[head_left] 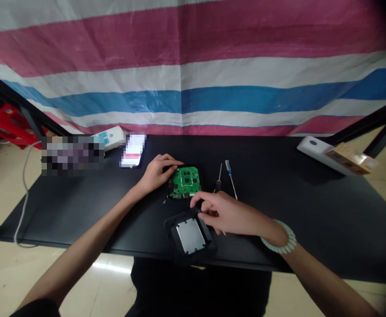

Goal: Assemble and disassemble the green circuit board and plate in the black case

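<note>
My left hand (159,171) grips the left edge of a shallow black case with a green circuit board (186,179) in it, thumb on the near side. My right hand (219,212) is at the near right corner of the board, fingers curled, index fingertip apart from the thumb. A thin pale tip shows below it; what the fingers hold, if anything, is hidden. Under this hand lies a black cover (173,233) with a silver metal plate (191,236). Beyond it are a dark-handled screwdriver (218,186), partly hidden, and a blue-and-clear-handled screwdriver (229,168).
Tiny screws (164,201) lie left of the cover on the black table (278,189). A phone (133,149) and a white power strip (112,137) sit at the back left, beside a blurred patch. A white box-like object (321,154) stands far right, before a striped sheet (212,97).
</note>
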A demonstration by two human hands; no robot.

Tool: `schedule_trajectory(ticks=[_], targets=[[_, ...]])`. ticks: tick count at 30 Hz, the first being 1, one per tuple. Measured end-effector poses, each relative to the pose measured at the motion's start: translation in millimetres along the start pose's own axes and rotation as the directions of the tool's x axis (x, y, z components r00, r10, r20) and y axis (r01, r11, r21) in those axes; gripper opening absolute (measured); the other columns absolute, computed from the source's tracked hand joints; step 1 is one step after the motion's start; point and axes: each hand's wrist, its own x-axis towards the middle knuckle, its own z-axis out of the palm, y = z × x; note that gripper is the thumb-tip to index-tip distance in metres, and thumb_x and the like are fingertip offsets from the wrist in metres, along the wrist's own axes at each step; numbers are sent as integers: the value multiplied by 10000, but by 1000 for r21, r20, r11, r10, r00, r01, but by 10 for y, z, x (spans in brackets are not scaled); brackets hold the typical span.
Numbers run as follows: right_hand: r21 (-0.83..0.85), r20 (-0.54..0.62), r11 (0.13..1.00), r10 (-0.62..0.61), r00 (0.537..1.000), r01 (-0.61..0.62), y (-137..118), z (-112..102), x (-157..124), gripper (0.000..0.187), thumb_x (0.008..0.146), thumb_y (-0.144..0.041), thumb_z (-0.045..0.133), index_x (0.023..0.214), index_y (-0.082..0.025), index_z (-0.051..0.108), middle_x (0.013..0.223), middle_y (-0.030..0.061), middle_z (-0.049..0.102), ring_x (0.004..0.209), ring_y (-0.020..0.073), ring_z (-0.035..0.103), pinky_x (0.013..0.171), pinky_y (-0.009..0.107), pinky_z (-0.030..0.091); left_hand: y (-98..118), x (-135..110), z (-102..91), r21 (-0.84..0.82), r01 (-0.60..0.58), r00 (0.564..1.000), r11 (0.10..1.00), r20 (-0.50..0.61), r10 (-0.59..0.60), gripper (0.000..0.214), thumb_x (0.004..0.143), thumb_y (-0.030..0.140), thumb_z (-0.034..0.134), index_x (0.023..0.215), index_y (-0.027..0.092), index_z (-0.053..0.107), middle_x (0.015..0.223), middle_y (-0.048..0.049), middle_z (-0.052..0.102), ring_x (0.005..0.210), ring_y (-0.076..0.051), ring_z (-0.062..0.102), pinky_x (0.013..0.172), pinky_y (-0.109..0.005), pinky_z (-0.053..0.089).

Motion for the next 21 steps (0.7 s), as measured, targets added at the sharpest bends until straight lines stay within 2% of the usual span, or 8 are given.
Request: schedule_trajectory(ticks=[5, 10, 13, 17, 21], targets=[[-105, -93, 994, 0, 996, -10, 31, 75, 36, 131, 989, -153, 527, 1085, -215, 590, 620, -99, 614, 447, 67, 575, 518, 203, 431, 8, -4, 8, 6, 4, 1000, 1000, -2, -4, 296, 1051, 222, 562, 1227, 240, 799, 1076, -72, 741, 952, -230, 627, 891, -395, 460], [-252, -195, 967, -86, 977, 34, 44, 145, 68, 190, 878, -56, 560, 972, -220, 584, 580, -110, 536, 499, 68, 500, 567, 240, 357, 16, -9, 4, 12, -3, 1000, 1000, -9, 3, 295, 1051, 222, 560, 1230, 253, 792, 1073, -65, 741, 957, -228, 622, 891, -390, 471], [-316, -244, 949, -90, 965, 9, 40, 172, 56, 218, 848, -38, 559, 964, -221, 575, 566, -109, 490, 504, 80, 467, 577, 261, 333, 13, -12, 5, 22, -4, 1000, 1000, -7, 4, 292, 1055, 228, 559, 1234, 244, 788, 1076, -67, 739, 948, -225, 613, 877, -383, 469], [-434, -316, 897, -62, 947, -86, 0, 224, 11, 197, 900, -73, 525, 1022, -215, 586, 605, -76, 507, 518, 106, 476, 565, 289, 302, 15, -12, 3, 43, -3, 1000, 999, -2, 3, 291, 1059, 238, 552, 1229, 242, 789, 1084, -68, 742, 947, -228, 613, 879, -387, 460], [-565, -337, 811, -61, 939, -150, -102, 247, -46, 157, 996, -194, 496, 1095, -196, 617, 629, -34, 567, 493, 136, 482, 527, 316, 293, 36, -11, -9, 35, 0, 1000, 999, 3, 0, 296, 1063, 242, 543, 1231, 252, 787, 1085, -68, 743, 955, -229, 629, 883, -390, 469]])
